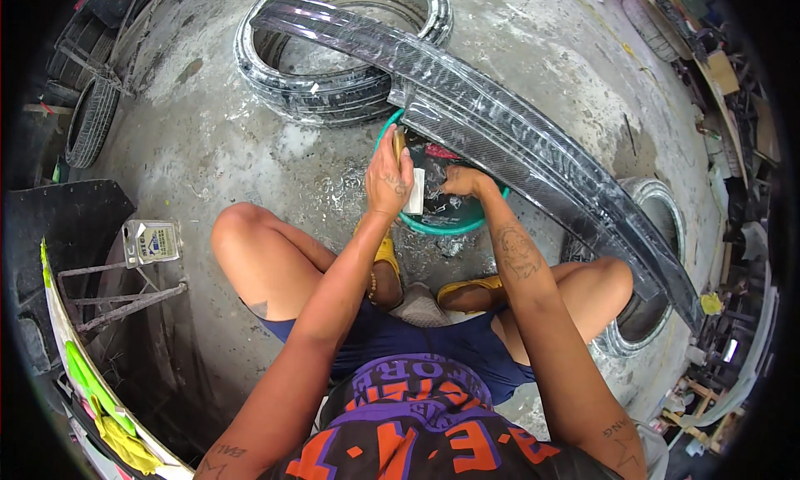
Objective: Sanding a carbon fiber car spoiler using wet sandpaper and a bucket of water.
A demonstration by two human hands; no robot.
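Observation:
My left hand is closed on a flat tan piece above the left side of a teal-rimmed basin. Against the palm side of that hand is a white rectangular piece; whether the fingers hold it too is unclear. My right hand reaches over the basin with its fingers curled, and I cannot make out what, if anything, is in them. The basin holds dark liquid and a red piece. Just beyond both hands, a long, glossy carbon-fibre panel slants across, partly covering the basin.
The panel's far end lies over stacked tyres; its near right end lies over another tyre. A metal can stands at the left near a metal frame. The concrete floor is wet around the basin.

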